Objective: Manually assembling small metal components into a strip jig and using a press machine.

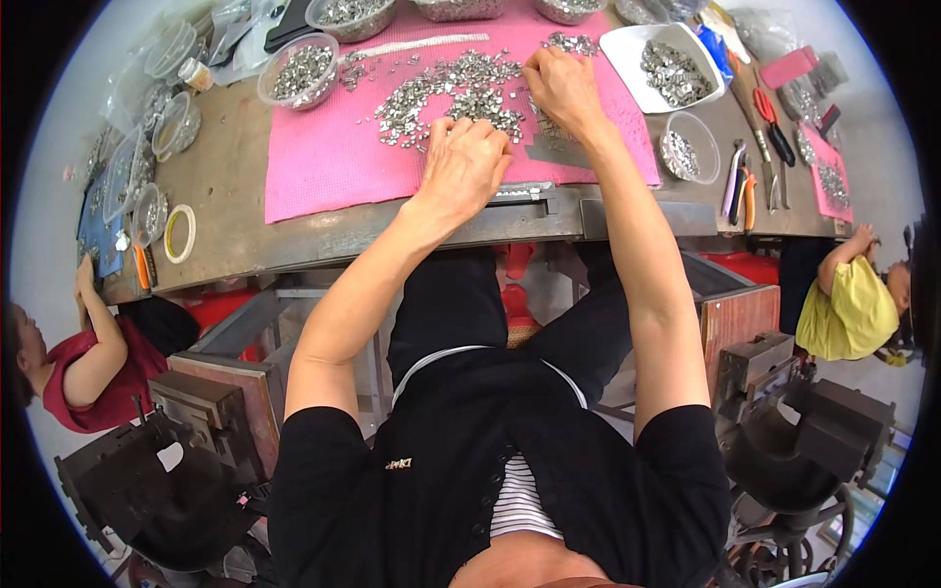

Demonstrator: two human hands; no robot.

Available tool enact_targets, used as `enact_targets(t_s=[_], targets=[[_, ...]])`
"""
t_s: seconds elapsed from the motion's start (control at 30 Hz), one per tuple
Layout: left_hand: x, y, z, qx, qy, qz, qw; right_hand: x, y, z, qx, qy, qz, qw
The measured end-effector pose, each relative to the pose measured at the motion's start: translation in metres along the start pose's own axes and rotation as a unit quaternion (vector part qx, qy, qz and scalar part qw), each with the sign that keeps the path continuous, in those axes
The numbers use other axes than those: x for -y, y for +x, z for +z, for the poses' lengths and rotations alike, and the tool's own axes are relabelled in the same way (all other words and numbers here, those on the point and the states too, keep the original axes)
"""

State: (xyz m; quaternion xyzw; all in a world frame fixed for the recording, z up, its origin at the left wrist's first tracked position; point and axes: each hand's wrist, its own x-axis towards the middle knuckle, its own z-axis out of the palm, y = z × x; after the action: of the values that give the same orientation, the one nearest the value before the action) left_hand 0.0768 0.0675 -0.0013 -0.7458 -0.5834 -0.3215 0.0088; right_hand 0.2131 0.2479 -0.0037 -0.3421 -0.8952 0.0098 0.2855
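A pink textured mat (pixel 323 167) lies on the workbench, with a spread pile of small silvery metal pieces (pixel 412 103) across its middle. My left hand (pixel 464 157) rests at the pile's near edge, fingers curled and pressed together; whatever they pinch is hidden. Farther off to the right, my right hand (pixel 564 88) bends its closed fingers down beside a smaller heap of metal pieces (pixel 571 43). Its fingertips are covered by the hand, so I cannot make out what they hold. Under my right forearm lies a flat grey metal plate (pixel 564 152).
A white tray (pixel 619 44) of metal pieces stands right of the mat, near a round clear tub (pixel 708 167). Red-handled pliers (pixel 774 127) lie farther right. Another filled tub (pixel 270 88) and a tape roll (pixel 180 233) are on the left. People sit at both sides.
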Motion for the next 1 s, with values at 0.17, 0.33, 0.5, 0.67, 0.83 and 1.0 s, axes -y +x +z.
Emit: enact_targets(t_s=[0.17, 0.33, 0.5, 0.67, 0.83, 1.0], targets=[[0.005, -0.004, -0.007, -0.017, -0.114, -0.008, 0.993, 0.033, -0.046, -0.062, 0.073, 0.132, 0.006, 0.988], [-0.018, -0.013, -0.019, 0.008, -0.254, -0.048, 0.966, 0.041, -0.093, -0.085, 0.136, 0.083, -0.005, 0.987], [-0.032, -0.021, -0.008, -0.027, -0.227, -0.022, 0.973, 0.039, -0.097, -0.074, 0.082, 0.134, -0.005, 0.987], [-0.036, -0.025, -0.001, -0.046, -0.216, -0.018, 0.975, 0.038, -0.102, -0.072, 0.104, 0.214, 0.064, 0.969], [-0.035, -0.025, 0.003, -0.066, -0.2, -0.005, 0.978, 0.035, -0.106, -0.068, 0.071, 0.199, 0.025, 0.977], [-0.037, -0.027, 0.003, -0.068, -0.166, 0.015, 0.984, 0.035, -0.108, -0.068, 0.062, 0.224, 0.023, 0.972]])
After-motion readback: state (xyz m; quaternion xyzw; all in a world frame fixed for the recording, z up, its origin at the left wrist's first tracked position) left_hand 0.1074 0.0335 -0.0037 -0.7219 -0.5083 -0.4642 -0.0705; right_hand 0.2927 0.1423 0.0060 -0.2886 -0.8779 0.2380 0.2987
